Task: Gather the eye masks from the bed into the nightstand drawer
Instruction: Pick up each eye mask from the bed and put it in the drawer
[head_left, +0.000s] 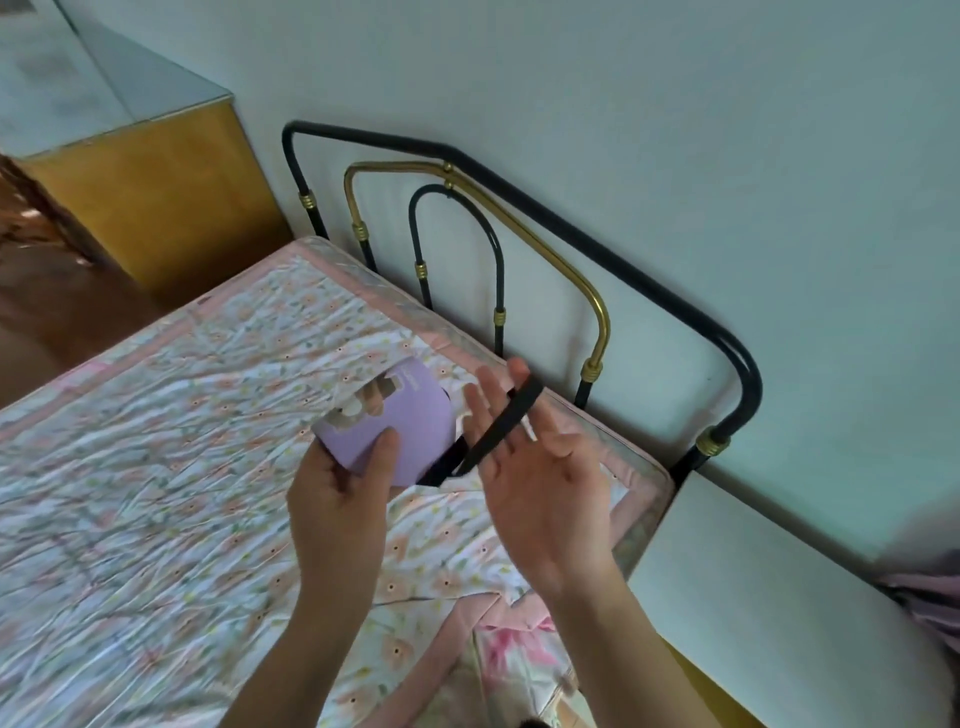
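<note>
A purple eye mask pack (410, 415) with a printed card sleeve is held above the bed (156, 467). My left hand (343, 499) grips its lower left edge, thumb on the front. A black elastic strap (498, 431) runs from the pack across the spread, straight fingers of my right hand (535, 467), which is palm up just right of the pack. The white nightstand top (769, 587) lies at the right, beside the bed; its drawer is not in view.
A black and brass metal headboard (519, 249) stands against the pale wall behind the bed. A yellow wooden cabinet (156, 197) sits at the far left corner. Pink cloth (930, 597) shows at the right edge past the nightstand.
</note>
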